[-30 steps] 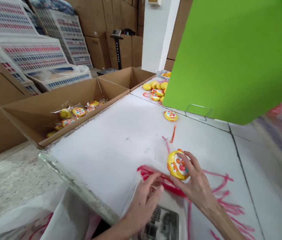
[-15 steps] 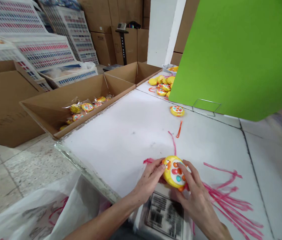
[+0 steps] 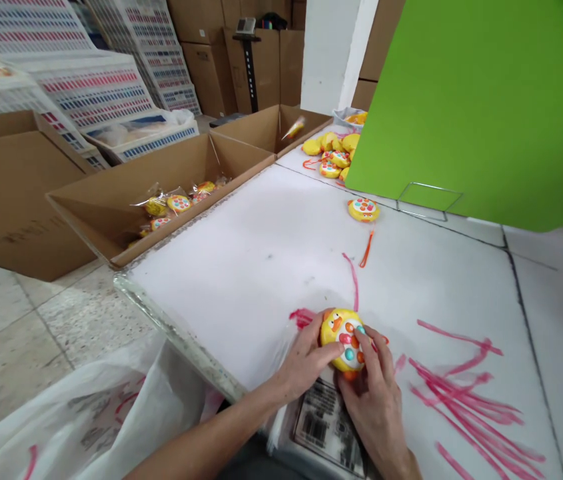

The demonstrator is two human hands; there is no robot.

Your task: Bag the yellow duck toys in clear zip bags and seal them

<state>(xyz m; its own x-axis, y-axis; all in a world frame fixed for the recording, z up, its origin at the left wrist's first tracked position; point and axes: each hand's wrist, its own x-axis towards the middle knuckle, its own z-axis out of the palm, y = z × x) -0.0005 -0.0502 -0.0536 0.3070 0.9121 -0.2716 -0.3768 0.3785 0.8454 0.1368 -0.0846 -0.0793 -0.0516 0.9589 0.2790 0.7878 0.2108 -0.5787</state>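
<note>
A yellow duck-shaped toy [image 3: 337, 328] with coloured buttons on a white face is held between both hands near the table's front edge. My left hand [image 3: 307, 357] grips its left side, the thumb lying over the lower front. On the other side, my right hand [image 3: 374, 383] closes round the right and lower edge, fingers over the buttons. Below the hands lies a stack of clear plastic bags with a black printed label [image 3: 328, 427]. Another duck toy [image 3: 364, 210] rests farther up the table, an orange strap loop [image 3: 367, 250] beside it.
Pink strips [image 3: 476, 407] are scattered on the white table [image 3: 241, 267] to the right. An open carton [image 3: 81, 220] with bagged toys stands at the left edge. More toys [image 3: 331, 157] are piled at the back, beside a leaning green board [image 3: 461, 100]. A white sack [image 3: 161, 400] hangs lower left.
My left thumb has moved lower across the toy's front, and my right hand has shifted in around its lower right side. A bagged toy now shows in the far carton. The view has shifted slightly.
</note>
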